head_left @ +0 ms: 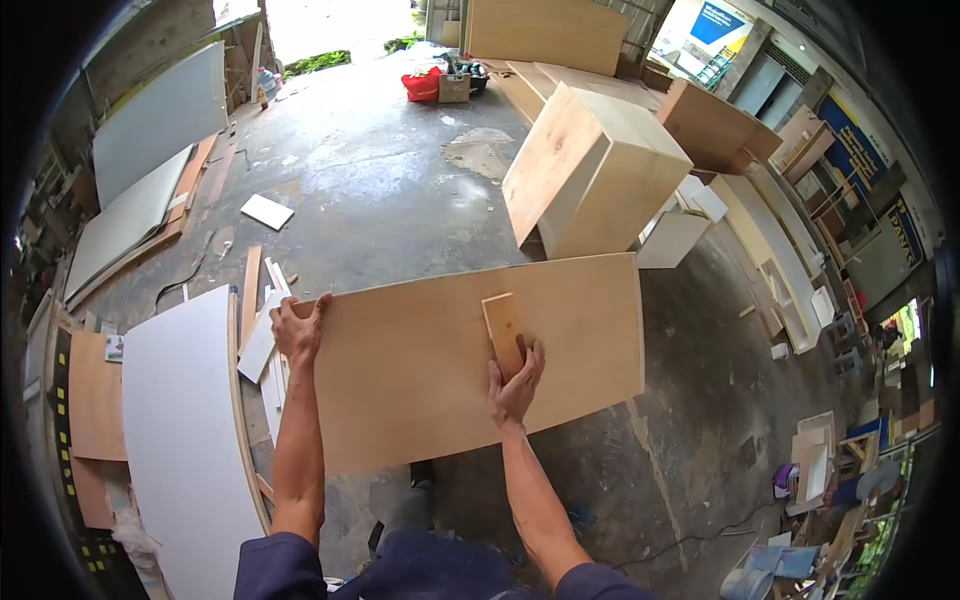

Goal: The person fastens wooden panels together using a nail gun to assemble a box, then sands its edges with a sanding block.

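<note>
A large plywood panel (410, 370) spans the space before me, slightly tilted, its long top edge facing away. My left hand (298, 330) grips its upper left corner, with the fingers hooked over the edge. On the panel's face, right of its middle, a short flat wooden block (503, 325) lies against the surface. My right hand (516, 385) is closed around the lower end of this block, thumb on one side and fingers on the other. The block's underside is hidden.
Beyond the panel stands a plywood box (600, 170) on the concrete floor (370, 180). A white curved-edge board (185, 430) leans at my left, beside loose wood strips (252, 290). A small white board (267, 212) lies farther off. Long pale cabinet parts (765, 250) stand at right.
</note>
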Tool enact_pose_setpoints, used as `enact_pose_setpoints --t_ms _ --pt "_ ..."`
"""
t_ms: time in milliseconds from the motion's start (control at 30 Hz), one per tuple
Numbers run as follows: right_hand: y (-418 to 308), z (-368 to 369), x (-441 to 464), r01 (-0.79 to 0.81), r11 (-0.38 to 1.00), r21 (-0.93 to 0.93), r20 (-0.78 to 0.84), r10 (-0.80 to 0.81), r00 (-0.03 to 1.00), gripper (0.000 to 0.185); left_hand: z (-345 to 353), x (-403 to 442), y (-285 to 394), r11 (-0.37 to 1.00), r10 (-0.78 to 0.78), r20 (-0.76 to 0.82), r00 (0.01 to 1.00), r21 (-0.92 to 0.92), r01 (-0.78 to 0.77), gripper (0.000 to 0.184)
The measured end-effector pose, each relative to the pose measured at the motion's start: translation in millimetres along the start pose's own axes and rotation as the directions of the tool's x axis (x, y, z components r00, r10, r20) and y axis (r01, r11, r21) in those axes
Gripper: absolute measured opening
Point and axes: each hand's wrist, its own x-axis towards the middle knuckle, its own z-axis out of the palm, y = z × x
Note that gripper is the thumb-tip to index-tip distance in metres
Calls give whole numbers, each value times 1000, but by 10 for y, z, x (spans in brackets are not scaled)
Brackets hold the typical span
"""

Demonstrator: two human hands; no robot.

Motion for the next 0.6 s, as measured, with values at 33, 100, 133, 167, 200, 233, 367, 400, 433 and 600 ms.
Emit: enact_pose_setpoints --t_ms 33,100,133,167,200,233,367,400,433,600 --pt "-50 62 -20 98 984 -149 57 -90 994 81 60 120 32 1000 16 6 1000 -1 -16 103" --pt "-68 152 49 114 981 -158 99 -99 990 80 112 342 117 1000 11 94 996 6 -12 100" --pt "-51 179 124 139 976 -167 135 -117 984 79 177 447 150 1000 7 95 995 6 -7 100" --pt "-1 201 198 145 975 -167 139 -122 983 79 288 503 150 1000 22 60 998 15 -23 96" --pt "10 249 327 184 964 -191 166 -152 974 78 339 569 189 999 38 25 999 27 -38 92" --pt "16 315 435 221 952 -212 193 -181 964 77 379 598 253 995 67 48 997 74 -71 80" --pt "-78 646 757 211 959 -191 203 -172 964 77 769 715 355 879 313 -38 949 390 -274 60" --pt "-66 723 840 222 949 -223 213 -175 961 76 867 760 376 878 307 -44 951 398 -265 60" --pt "-70 805 926 230 939 -255 224 -174 959 76 984 829 416 882 388 17 921 282 -377 59" --pt "-61 1225 1279 225 940 -256 266 -156 951 77 1398 1046 989 845 463 163 871 214 -490 58"
